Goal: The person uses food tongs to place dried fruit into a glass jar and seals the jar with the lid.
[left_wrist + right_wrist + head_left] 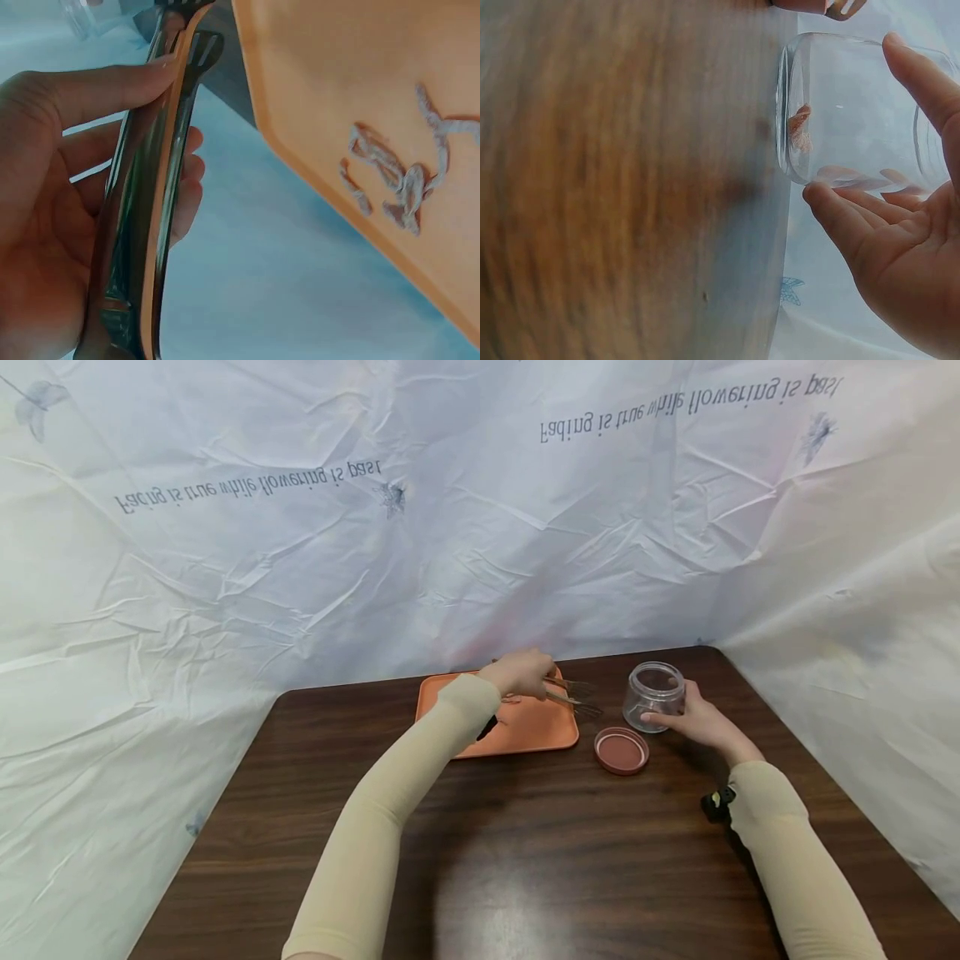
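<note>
My left hand [521, 672] grips a pair of metal tongs [154, 195] with slotted ends, held over the right part of an orange tray [540, 731]. In the head view the tongs' tips point right, toward a clear jar [654, 697], and stand apart from each other. Several thin, pale, shrivelled strips [409, 187] lie on the tray in the left wrist view. My right hand [708, 727] holds the open jar by its side, thumb in front. A small brownish piece [800, 129] sits at the jar's bottom. The jar seems to be upright.
A reddish-brown round lid [622, 751] lies on the dark wooden table [480, 843] between tray and jar. White printed cloth [465, 510] hangs behind the table and along its sides. The table's right edge runs beyond my right forearm.
</note>
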Demonstrator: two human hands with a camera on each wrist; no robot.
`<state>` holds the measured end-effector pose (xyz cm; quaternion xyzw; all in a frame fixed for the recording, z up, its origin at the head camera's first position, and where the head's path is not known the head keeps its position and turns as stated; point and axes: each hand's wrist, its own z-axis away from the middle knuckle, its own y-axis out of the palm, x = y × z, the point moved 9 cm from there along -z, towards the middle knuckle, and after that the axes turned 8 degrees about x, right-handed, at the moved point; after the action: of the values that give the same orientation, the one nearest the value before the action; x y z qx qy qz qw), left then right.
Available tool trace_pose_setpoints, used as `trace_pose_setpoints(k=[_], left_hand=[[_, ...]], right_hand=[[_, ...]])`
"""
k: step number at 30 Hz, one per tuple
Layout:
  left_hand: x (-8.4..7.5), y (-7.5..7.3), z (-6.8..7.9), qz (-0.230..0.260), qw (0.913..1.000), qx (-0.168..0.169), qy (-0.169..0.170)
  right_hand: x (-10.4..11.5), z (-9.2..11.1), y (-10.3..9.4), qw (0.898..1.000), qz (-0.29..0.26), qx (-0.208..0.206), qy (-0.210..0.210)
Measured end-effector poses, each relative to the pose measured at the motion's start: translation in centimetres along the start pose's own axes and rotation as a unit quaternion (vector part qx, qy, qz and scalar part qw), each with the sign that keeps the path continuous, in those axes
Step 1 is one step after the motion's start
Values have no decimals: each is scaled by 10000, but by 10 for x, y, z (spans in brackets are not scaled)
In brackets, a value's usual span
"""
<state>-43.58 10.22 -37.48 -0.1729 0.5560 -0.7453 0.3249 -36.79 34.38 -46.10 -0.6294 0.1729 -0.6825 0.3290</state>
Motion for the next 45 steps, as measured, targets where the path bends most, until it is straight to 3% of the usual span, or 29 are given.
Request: trace_pose_setpoints(k=[8, 19, 27, 40, 45], left_hand=[[-1, -2, 3, -186, 9998, 36, 46], [10, 0, 15, 280, 9992, 294, -31], [17, 0, 20, 445, 9984, 300, -165], [17, 3, 11, 384, 9989, 245, -146], [15, 0, 7, 28, 9998, 83, -156]], right_hand=[[0, 0, -2, 10000, -19, -53, -77], [-1, 1, -3, 10000, -37, -9, -32], [-1, 1, -2, 9999, -114, -6, -86], [-4, 0, 1, 9999, -96, 12, -69], [-5, 0, 0, 10000, -74, 12, -47]])
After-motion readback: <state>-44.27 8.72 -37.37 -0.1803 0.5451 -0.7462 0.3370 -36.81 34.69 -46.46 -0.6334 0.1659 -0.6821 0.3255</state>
